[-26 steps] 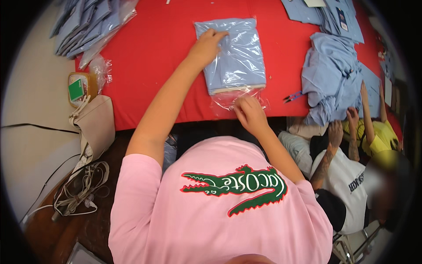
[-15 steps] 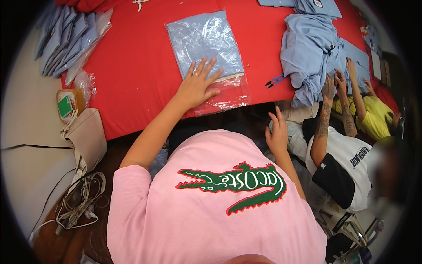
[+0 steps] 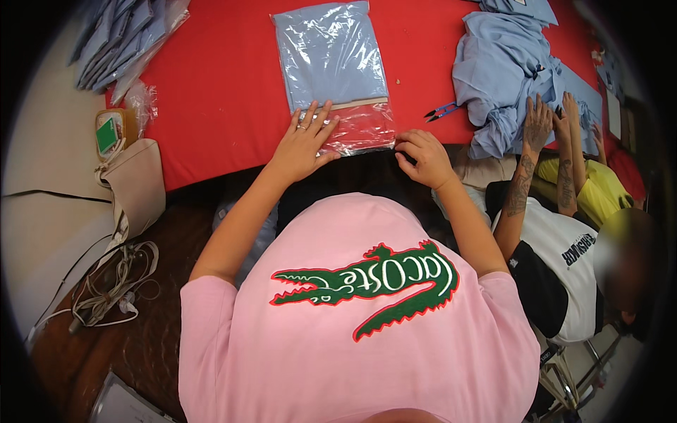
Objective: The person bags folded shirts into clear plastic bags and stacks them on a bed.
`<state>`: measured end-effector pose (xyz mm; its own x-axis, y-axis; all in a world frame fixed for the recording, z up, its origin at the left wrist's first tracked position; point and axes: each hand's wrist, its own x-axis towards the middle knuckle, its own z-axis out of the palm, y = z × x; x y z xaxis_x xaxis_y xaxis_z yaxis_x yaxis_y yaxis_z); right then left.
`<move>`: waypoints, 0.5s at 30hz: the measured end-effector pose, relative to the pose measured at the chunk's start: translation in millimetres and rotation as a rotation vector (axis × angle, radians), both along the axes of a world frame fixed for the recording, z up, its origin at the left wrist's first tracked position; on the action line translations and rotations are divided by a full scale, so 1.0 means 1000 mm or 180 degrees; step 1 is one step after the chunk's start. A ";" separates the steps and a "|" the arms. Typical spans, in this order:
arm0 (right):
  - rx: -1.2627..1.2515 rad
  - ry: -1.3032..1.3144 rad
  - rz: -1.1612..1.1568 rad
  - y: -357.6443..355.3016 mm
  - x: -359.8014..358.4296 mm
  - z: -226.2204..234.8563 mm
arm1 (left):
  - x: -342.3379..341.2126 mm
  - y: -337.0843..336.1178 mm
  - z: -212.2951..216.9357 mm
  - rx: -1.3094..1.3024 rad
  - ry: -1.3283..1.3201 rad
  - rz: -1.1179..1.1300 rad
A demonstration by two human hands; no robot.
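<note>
A folded light-blue garment (image 3: 331, 60) lies in a clear plastic bag (image 3: 363, 127) on the red-covered table, with the bag's unfilled end toward me. My left hand (image 3: 303, 144) rests flat on the bag's near left side, fingers stretched out below the garment's edge; a ring shows on one finger. At the bag's near right corner, my right hand (image 3: 425, 161) has its fingers curled in, the fingertips pinching the plastic edge. Part of that grip is hidden by the fingers.
Blue-handled thread snips (image 3: 442, 112) lie to the right, beside a heap of blue garments (image 3: 497, 70). Bagged blue garments (image 3: 123, 42) are stacked at the far left, above a small box (image 3: 113, 134) and a beige bag (image 3: 134, 183). Co-workers' hands (image 3: 537, 123) work at right.
My right hand has come up from beside the table to the bag's near right corner. My left hand has slid off the garment onto the bag's near end.
</note>
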<state>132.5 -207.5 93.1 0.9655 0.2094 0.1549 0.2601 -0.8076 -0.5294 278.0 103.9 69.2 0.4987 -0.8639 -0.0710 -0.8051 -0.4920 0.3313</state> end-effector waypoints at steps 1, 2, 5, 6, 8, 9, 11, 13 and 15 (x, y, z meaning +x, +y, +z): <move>0.0054 0.0008 -0.0126 -0.002 -0.007 -0.002 | -0.009 -0.005 0.000 -0.0081 0.0028 0.0131; 0.0239 -0.0035 -0.0426 -0.003 -0.016 -0.006 | -0.017 -0.014 0.000 -0.0170 0.0060 0.0247; 0.0793 -0.0025 -0.1208 0.007 -0.027 -0.020 | -0.032 -0.055 0.002 -0.0447 -0.0038 0.0057; 0.0982 0.0086 -0.1389 0.013 -0.025 -0.019 | -0.036 -0.065 -0.002 -0.0507 -0.0019 0.0021; 0.1162 0.0209 -0.1588 0.021 -0.019 -0.016 | -0.041 -0.085 -0.005 -0.0635 0.0008 -0.0074; 0.1155 0.0219 -0.1608 0.023 -0.015 -0.015 | -0.046 -0.089 -0.001 -0.0750 0.0273 -0.0103; 0.1221 0.0182 -0.1659 0.021 -0.011 -0.016 | -0.054 -0.093 0.007 -0.0676 0.0055 -0.0289; 0.1363 0.0087 -0.1729 0.016 -0.010 -0.017 | -0.053 -0.097 0.003 -0.0848 -0.0061 -0.0310; 0.1755 0.0039 -0.1884 0.013 -0.006 -0.018 | -0.044 -0.103 -0.004 -0.1279 -0.0082 -0.0146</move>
<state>126.1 -194.0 74.9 0.8947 -0.4403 0.0754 -0.1372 -0.4314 -0.8917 234.1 1.1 64.8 0.4562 -0.8417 0.2888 -0.8338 -0.2909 0.4693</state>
